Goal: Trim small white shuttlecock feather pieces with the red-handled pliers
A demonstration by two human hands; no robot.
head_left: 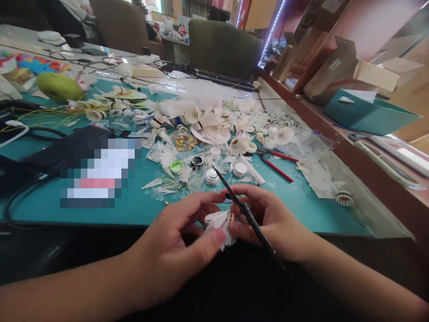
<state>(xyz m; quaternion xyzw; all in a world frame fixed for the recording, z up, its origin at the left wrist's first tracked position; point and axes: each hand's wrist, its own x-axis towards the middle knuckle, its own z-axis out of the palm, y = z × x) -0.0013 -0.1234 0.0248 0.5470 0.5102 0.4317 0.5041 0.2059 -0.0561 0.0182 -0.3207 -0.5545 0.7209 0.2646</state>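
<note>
My left hand (174, 246) pinches a small bundle of white feathers (219, 223) between thumb and fingers, just in front of the table's near edge. My right hand (271, 223) is closed round a pair of black scissors (246, 210), whose blades point up and away over the teal mat (140, 201). The right fingertips also touch the feather bundle. Both hands sit close together above my dark lap.
The mat holds a heap of white feathers and shuttlecocks (234, 120), red-handled pliers (276, 163), small round lids and pots (212, 176), a dish of gold pieces (183, 142), a green fruit (58, 87), cables at left, and a teal box (368, 114) at right.
</note>
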